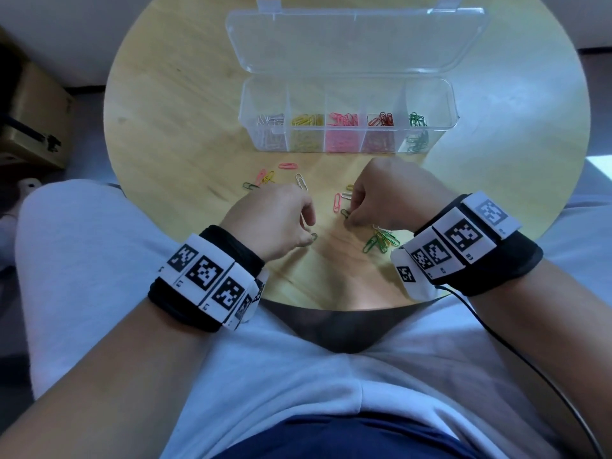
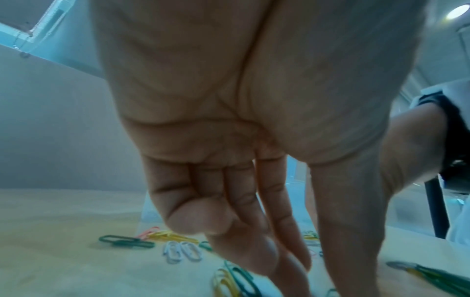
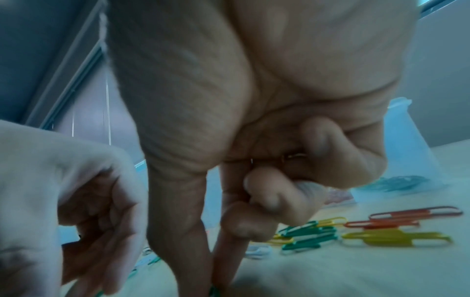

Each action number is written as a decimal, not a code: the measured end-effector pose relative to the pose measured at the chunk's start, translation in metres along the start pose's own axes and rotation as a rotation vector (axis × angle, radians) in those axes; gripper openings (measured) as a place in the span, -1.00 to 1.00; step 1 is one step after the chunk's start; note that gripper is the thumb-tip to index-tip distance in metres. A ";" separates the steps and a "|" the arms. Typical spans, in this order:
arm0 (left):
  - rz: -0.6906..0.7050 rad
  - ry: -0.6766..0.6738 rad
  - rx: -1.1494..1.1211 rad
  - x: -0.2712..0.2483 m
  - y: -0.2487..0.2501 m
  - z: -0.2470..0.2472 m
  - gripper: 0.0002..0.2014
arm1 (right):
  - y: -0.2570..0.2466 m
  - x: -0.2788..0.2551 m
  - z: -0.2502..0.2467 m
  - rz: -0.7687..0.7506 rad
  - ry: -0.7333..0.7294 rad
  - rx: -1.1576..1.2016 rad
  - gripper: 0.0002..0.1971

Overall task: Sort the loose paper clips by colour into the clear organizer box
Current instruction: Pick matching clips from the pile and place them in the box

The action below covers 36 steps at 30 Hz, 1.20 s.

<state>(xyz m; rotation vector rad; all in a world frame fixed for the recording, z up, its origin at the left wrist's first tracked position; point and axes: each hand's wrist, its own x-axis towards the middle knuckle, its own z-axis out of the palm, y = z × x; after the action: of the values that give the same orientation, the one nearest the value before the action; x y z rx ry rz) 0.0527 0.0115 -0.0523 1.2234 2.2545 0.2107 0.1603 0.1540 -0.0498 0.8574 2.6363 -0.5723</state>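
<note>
The clear organizer box [image 1: 249,104] stands open at the back of the round wooden table [image 1: 172,127], with white, yellow, pink, red and green clips in separate compartments. My left hand [image 1: 309,235] is low over the table, thumb and fingers curled onto a dark green clip [image 1: 314,236]. Thumb and forefinger of my right hand [image 1: 347,217] pinch another green clip [image 1: 345,212] on the tabletop; in the right wrist view that hand [image 3: 208,281] curls its other fingers into the palm. Loose green and yellow clips [image 1: 381,241] lie by my right wrist.
More loose clips lie ahead of my hands: a pink one [image 1: 287,166], a white one [image 1: 301,181], a mixed cluster [image 1: 263,178]. The box lid [image 1: 357,41] lies flat behind the box. A cardboard box [image 1: 33,120] sits on the floor at left. The table's near edge meets my lap.
</note>
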 end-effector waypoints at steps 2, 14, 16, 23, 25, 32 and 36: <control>0.010 -0.009 0.058 0.000 0.004 0.002 -0.88 | -0.002 0.001 0.001 0.004 -0.017 0.007 -0.82; 0.038 0.002 0.020 -0.001 0.011 0.001 -0.88 | 0.005 -0.001 -0.002 -0.038 -0.091 0.262 -0.78; -0.012 0.031 -0.082 -0.001 0.006 -0.010 -0.88 | 0.004 -0.003 -0.005 -0.021 -0.119 0.493 -0.78; -0.156 0.226 -0.295 -0.002 -0.022 -0.042 -0.76 | -0.014 0.000 0.003 -0.007 -0.118 1.124 -0.74; -0.179 0.218 -0.315 -0.001 -0.024 -0.044 -0.72 | -0.019 0.001 0.006 -0.032 -0.095 1.100 -0.75; -0.276 0.156 -0.131 0.010 -0.027 -0.030 -0.75 | -0.030 0.000 0.013 -0.049 -0.217 1.145 -0.77; -0.219 0.212 -0.149 0.017 -0.030 -0.027 -0.93 | -0.032 0.001 0.015 -0.038 -0.230 1.147 -0.72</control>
<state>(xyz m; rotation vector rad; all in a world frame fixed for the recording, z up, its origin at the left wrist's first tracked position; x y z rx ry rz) 0.0091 0.0112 -0.0485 0.9059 2.4824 0.4327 0.1424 0.1243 -0.0544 0.8917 1.9555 -2.1145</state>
